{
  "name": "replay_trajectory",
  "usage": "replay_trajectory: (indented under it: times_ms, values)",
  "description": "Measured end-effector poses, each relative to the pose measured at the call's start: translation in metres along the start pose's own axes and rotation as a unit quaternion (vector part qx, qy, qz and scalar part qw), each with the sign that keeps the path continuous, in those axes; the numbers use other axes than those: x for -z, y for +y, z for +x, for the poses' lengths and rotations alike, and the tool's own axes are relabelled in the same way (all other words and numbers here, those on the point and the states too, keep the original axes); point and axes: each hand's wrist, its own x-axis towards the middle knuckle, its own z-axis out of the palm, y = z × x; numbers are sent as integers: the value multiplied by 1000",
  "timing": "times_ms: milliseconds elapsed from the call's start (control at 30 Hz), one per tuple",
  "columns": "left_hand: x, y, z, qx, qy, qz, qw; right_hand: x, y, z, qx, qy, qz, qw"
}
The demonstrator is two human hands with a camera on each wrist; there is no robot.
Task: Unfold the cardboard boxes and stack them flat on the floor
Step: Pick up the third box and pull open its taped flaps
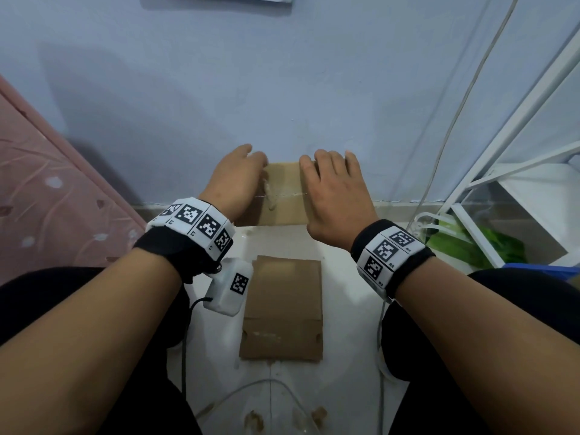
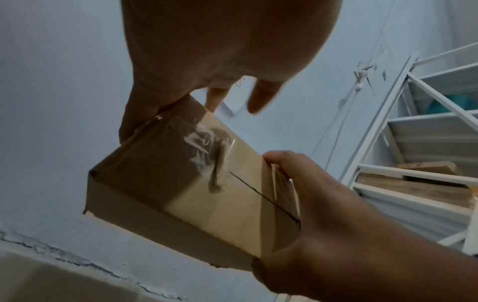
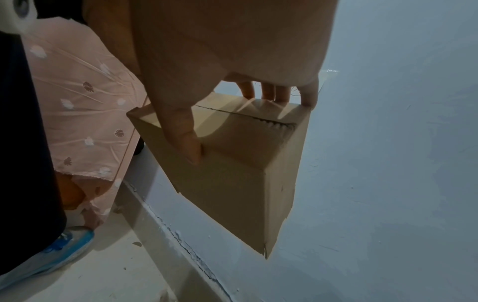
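Partly, hands (image 1: 238, 180) hide the box (image 1: 284, 196) (edges covered).

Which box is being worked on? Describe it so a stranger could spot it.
Look toward the pale blue wall, above the white floor. The held cardboard box is there in the air, gripped by the left hand and right hand. Unlike the flattened box lying on the floor, it is still box-shaped, with crumpled clear tape over its seam.
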Motion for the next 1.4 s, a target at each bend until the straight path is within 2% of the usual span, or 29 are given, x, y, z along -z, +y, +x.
replay_trajectory:
  times_ms: [167,300,433,700,1400]
  values:
    - [-1,-2,-4,-21,33,53,998,0,2,2,-28,22,25,999]
    - [-3,-8,0,26,2,34,999,-2,1,2,-21,32,28,999]
    - [-4,-13,3,18,3,30,999,-1,3,1,-31,34,20,999]
    - [-4,-15,3,5,0,36,999,1,3,-1,-48,-4,41,998]
    - [-5,-18,4,-5,0,65,998,2,8,1,-49,-54,56,996]
